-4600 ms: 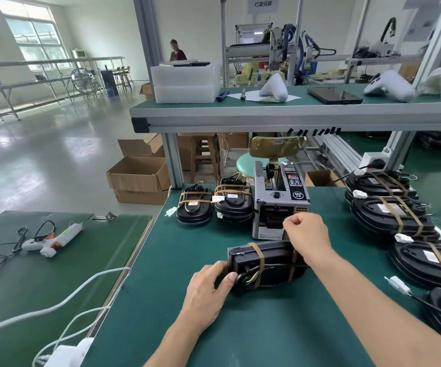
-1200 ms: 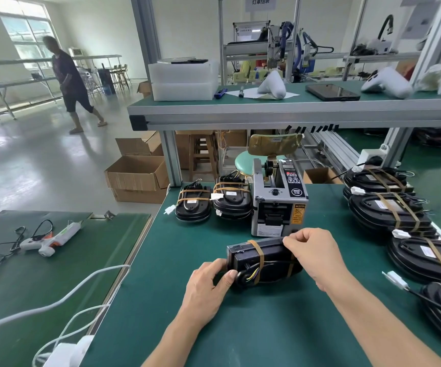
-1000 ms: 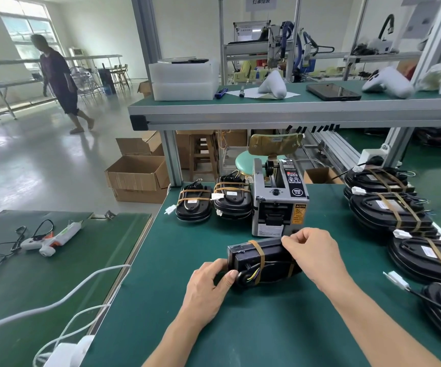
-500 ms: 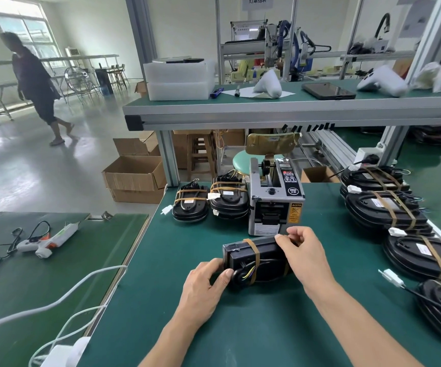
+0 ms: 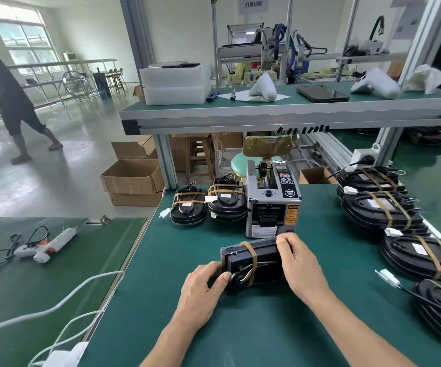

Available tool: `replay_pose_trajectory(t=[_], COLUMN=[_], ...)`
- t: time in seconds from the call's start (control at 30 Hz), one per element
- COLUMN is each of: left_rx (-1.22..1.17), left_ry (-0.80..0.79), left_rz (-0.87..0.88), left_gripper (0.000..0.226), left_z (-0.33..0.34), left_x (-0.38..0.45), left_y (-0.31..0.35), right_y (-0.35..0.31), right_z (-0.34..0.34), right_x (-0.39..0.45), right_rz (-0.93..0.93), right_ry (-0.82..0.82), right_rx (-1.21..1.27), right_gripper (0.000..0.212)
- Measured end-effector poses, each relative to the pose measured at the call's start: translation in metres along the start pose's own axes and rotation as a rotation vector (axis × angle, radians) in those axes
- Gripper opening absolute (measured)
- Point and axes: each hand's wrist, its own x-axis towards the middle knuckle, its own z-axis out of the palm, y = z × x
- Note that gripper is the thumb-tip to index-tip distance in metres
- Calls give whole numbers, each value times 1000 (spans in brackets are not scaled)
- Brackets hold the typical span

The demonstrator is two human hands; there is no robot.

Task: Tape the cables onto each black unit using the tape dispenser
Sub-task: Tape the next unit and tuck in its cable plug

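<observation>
Two hands on rigid black plastic unit (image 5: 251, 263) w/ tan tape strip: left hand (image 5: 203, 295) fingers clamped on cable end, right hand (image 5: 302, 268) fingers curled over far edge. Prob light, stiff, smooth; hold by ends.

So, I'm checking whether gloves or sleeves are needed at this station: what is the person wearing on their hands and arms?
Nothing shows. The left hand and right hand are ungloved, with no rings, watch or wristband in view. Both forearms are uncovered down to the picture's bottom edge, so no sleeve shows. The fingers carry no tape or finger cots.
</observation>
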Motion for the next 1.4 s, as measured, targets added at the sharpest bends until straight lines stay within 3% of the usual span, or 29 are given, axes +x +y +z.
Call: replay_pose_trajectory(t=[0.1, 0.27, 0.37, 0.47, 0.6, 0.77, 0.97, 1.1, 1.27, 1.4], left_rx=[-18, -32, -33, -86, -169, -274, -222, -209, -202, -187], left_ry=[1, 1, 12, 20, 36, 50, 79, 106, 93, 75], left_rz=[2, 10, -23, -54, -123, -29, 12, 17, -5, -20], left_gripper=[38, 61, 52, 67, 54, 80, 69, 34, 62, 49], left_z=[-1, 0, 0, 2, -2, -6, -6, -9, -9, -6], left_x=[0, -1, 0, 0, -4, -6, -6, -4, -4, -1], left_y=[2, 2, 1, 3, 8, 10, 11, 14, 9, 0], right_y=[5, 2, -3, -13, -36, -79, -116, -134, -137, -132], right_z=[-6, -7, -3, -1, -6, -5, 26, 55, 66, 64], right_x=[3, 7, 4, 0, 3, 5, -12, -23, -28, -30], right_rz=[-67, -101, -126, -187, -379, -619, -818, -858, -832, -859], right_ry=[-84, -138, -74, 19, 142, 237, 46, -65, -96, -106], right_rx=[-76, -80, -124, -205, -387, -781, -985, -1107, -1179, -1200], right_gripper=[41, 40, 40, 37, 35, 33, 36, 31, 28, 28])
